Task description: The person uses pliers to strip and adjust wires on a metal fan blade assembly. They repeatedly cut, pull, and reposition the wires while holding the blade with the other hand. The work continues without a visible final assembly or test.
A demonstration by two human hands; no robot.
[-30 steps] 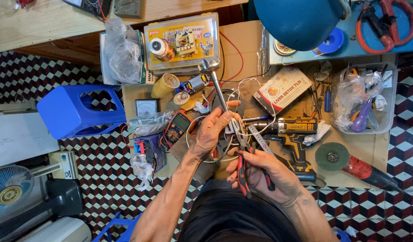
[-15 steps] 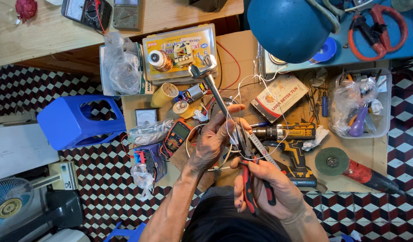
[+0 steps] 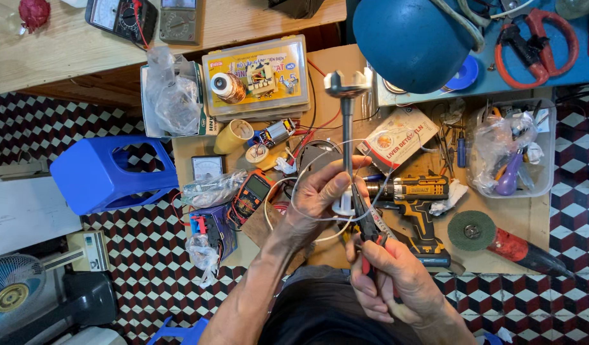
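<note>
Facing yellow rectangular case (image 3: 259,80), table's far edge

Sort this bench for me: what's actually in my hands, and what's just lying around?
In hand:
left hand grips metal shaft with white wire
right hand holds red-handled pliers

Lying about:
cordless drill
angle grinder
orange multimeter
blue stool
yellow parts box

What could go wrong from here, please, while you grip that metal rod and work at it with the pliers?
The pliers in the right hand close right beside the left hand's fingers, so a slip might pinch them. The white wire loops loosely around the left hand and could snag. The upright metal rod might tip toward the blue lamp shade.
</note>
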